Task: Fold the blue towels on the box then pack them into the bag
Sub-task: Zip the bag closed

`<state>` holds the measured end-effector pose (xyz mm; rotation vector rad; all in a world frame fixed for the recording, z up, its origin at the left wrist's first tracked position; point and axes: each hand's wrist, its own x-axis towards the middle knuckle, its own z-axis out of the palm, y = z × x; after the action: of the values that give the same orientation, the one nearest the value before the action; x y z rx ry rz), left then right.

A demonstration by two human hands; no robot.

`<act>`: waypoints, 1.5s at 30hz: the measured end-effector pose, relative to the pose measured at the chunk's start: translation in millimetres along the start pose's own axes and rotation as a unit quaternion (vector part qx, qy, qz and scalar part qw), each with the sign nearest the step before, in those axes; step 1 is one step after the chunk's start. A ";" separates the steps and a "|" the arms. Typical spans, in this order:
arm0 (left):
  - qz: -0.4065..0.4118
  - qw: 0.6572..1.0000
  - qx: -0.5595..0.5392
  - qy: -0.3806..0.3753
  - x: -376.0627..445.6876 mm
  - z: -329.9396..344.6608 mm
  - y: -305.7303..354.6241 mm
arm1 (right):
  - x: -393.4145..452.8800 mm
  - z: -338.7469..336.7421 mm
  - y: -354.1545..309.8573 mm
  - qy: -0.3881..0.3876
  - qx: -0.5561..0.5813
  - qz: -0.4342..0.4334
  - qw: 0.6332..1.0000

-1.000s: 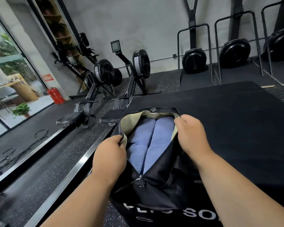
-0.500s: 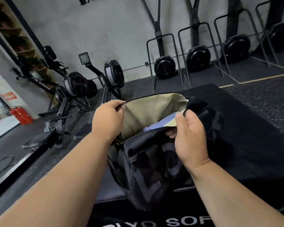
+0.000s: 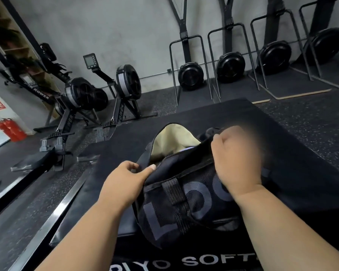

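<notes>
A black duffel bag (image 3: pixel 186 204) with grey letters and a beige lining lies on its side on the black soft box (image 3: pixel 294 153). Only a thin sliver of a blue towel (image 3: pixel 188 149) shows inside the narrowed opening. My left hand (image 3: pixel 125 182) grips the bag's left end by the edge of the opening. My right hand (image 3: pixel 236 159), blurred by motion, pinches the bag's upper edge near the right end of the opening.
Two rowing machines (image 3: pixel 90 98) stand to the left of the box, with a red fire extinguisher (image 3: pixel 10 130) beyond them. Several ski machines with black flywheels (image 3: pixel 230 66) line the far wall. A metal floor rail (image 3: pixel 53 216) runs along the box's left side.
The bag has tipped onto its side toward me and its opening has narrowed, hiding most of the blue towels. My left hand dropped to the bag's end; my right hand swept right along the edge.
</notes>
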<state>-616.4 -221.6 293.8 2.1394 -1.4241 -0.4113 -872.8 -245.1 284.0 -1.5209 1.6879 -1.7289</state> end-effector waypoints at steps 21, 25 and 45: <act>0.120 0.976 0.087 0.157 58.8 -46.1 56.1 | 8.7 -23.3 18.5 -0.027 0.010 -0.059 0.998; 0.085 0.984 0.107 0.113 79.1 -59.1 46.0 | -3.7 -10.1 10.0 -0.176 0.044 -0.046 0.982; -0.010 0.975 0.017 -0.220 72.3 42.2 129.9 | 17.1 -11.3 38.5 -0.175 -0.162 0.045 0.970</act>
<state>-707.8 -338.1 338.1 2.1796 -1.6495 -0.9196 -905.9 -262.9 261.9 -1.7308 1.8733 -1.0946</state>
